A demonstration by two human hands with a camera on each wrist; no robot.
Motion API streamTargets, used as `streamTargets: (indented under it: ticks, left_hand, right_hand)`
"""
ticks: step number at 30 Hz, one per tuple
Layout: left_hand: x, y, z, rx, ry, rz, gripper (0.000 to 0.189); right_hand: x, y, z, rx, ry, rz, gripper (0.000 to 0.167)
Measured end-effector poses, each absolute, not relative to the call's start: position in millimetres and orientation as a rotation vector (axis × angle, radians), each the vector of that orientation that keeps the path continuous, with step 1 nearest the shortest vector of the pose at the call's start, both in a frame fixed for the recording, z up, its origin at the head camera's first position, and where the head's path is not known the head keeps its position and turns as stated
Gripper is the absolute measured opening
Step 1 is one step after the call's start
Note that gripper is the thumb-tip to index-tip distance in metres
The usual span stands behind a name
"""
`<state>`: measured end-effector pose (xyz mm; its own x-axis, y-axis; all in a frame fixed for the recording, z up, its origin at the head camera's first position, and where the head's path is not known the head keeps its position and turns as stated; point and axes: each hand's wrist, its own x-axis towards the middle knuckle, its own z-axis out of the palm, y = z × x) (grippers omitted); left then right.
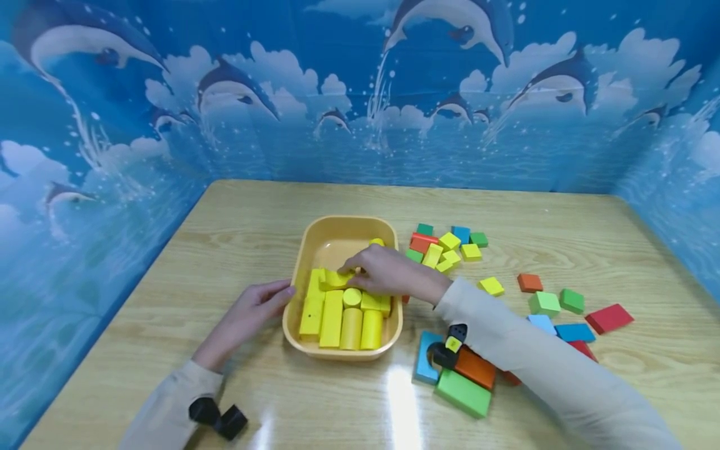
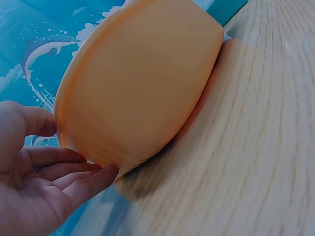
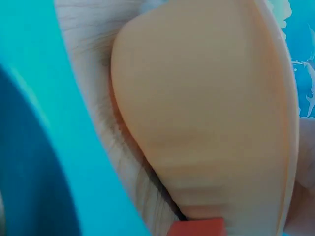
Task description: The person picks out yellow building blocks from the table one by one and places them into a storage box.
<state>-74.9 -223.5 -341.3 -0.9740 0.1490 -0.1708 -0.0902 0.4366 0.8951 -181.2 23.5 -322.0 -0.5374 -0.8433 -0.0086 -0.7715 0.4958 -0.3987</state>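
Note:
An orange-tan plastic bin [image 1: 337, 355] holds several yellow wooden blocks, including long bars and cylinders [image 1: 351, 328]. Inside it, my right hand [image 1: 382, 270] pinches a yellow block with a curved notch [image 1: 333, 279] between thumb and fingertips, close over the other blocks. My left hand [image 1: 255, 315] holds the bin's left side. In the left wrist view, its thumb is at the rim and its fingers lie against the outer wall [image 2: 138, 88]. The right wrist view shows the bin's outside [image 3: 206, 108]; the right hand is mostly hidden behind the rim.
Small yellow, green, red and blue blocks [image 1: 450, 242] cluster right of the bin. More blocks lie farther right, among them a red one [image 1: 609, 319]. Under the right forearm are a blue notched block [image 1: 425, 359] and a green bar [image 1: 464, 394]. A dolphin-print curtain [image 1: 360, 137] borders the table.

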Motion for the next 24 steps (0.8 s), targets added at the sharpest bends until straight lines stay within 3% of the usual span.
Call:
streamTargets:
  ticks: [11,19,24]
  left_hand:
    - [-75.5,-225.4,-341.2,0.07,2.444,1.57,0.057]
    - [-75.0,-224.5,-342.5,0.088,2.462,1.566,0.059]
    - [-76.5,-224.2,-343.8,0.069,2.449,1.573,0.057]
  right_hand:
    - [-175.3,28.2,-325.0,-1.499,2.658,-0.405,0.022]
    - [-173.1,24.0,-327.7,-1.464,2.659,-0.49,0.035]
    - [-174.2,24.4,-329.2,-1.414,2.641,-0.514,0.034]
